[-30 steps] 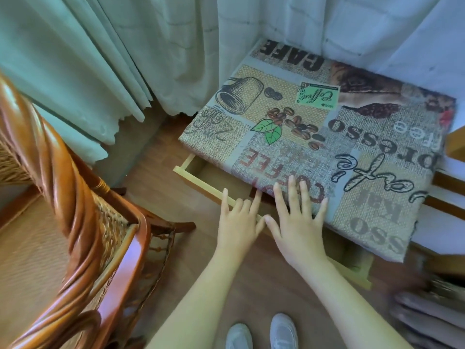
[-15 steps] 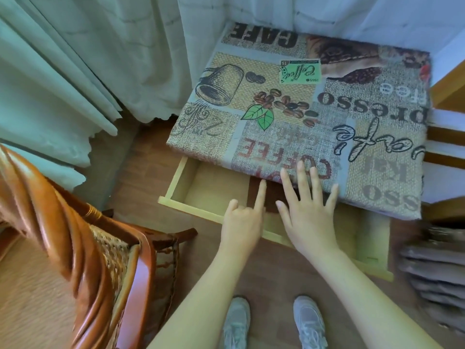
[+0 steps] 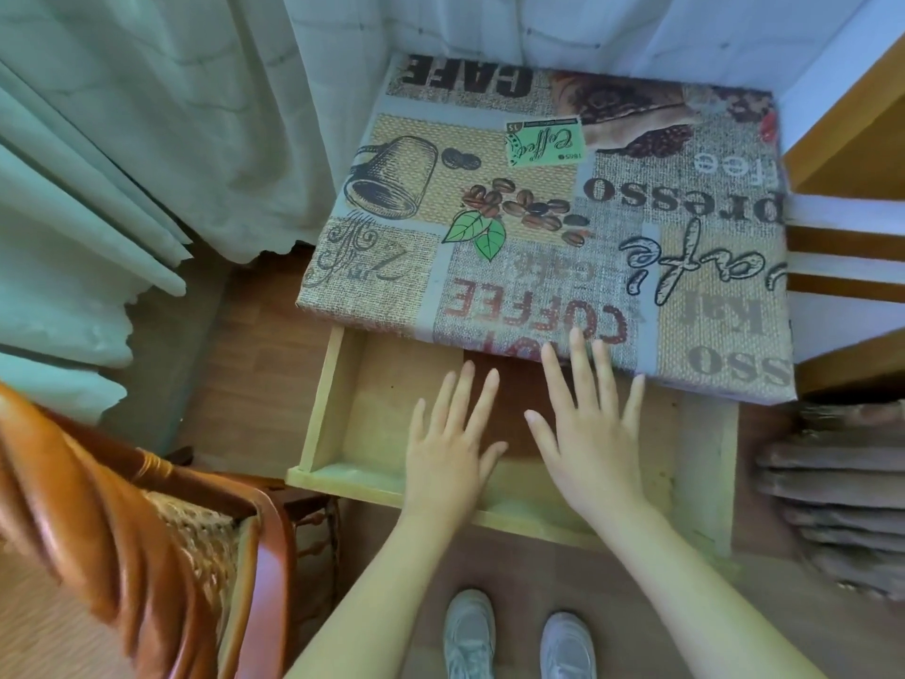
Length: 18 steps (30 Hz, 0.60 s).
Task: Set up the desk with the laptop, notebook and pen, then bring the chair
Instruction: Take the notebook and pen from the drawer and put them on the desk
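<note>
A small desk (image 3: 538, 213) with a coffee-print cover stands ahead of me. Its pale wooden drawer (image 3: 338, 423) is pulled out below the front edge. A dark brown flat object (image 3: 514, 384) lies inside the drawer; what it is cannot be told. My left hand (image 3: 448, 453) hovers over the drawer, fingers spread, holding nothing. My right hand (image 3: 587, 433) is spread beside it, fingertips reaching the desk's front edge. A wooden rattan chair (image 3: 122, 541) stands at lower left. No laptop or pen is visible.
Pale curtains (image 3: 147, 139) hang at left and behind the desk. A wooden shelf unit (image 3: 852, 267) is right of the desk, with a stack of brown folded items (image 3: 842, 502) below it. My grey shoes (image 3: 514, 639) stand on the wood floor.
The drawer has slid much further out from under the desk. Both hands have moved over its inside with fingers spread. The view has shifted, so the chair sits lower left.
</note>
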Available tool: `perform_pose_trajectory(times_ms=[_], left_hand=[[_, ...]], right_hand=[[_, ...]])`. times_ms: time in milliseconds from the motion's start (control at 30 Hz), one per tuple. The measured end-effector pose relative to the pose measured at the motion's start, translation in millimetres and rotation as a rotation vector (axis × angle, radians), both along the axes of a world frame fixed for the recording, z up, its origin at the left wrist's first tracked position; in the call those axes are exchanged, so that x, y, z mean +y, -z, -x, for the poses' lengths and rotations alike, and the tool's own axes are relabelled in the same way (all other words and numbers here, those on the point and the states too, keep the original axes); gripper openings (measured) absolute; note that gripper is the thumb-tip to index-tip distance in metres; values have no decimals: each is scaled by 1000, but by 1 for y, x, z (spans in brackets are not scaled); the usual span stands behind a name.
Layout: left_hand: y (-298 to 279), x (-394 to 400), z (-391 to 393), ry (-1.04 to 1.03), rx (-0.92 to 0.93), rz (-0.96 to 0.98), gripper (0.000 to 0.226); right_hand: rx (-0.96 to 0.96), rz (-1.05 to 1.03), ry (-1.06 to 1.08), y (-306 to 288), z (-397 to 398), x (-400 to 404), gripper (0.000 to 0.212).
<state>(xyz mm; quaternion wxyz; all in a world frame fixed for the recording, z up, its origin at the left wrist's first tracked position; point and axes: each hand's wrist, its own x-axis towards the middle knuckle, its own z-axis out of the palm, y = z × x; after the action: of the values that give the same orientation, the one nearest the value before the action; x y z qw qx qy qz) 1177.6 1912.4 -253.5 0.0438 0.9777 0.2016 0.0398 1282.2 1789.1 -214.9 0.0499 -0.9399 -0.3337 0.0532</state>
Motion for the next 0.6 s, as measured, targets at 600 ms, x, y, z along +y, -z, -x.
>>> perform_pose_trajectory(times_ms=[600], left_hand=[[30, 1, -41, -198, 404, 527, 104]], right_hand=[[482, -18, 233, 64, -5, -24, 83]])
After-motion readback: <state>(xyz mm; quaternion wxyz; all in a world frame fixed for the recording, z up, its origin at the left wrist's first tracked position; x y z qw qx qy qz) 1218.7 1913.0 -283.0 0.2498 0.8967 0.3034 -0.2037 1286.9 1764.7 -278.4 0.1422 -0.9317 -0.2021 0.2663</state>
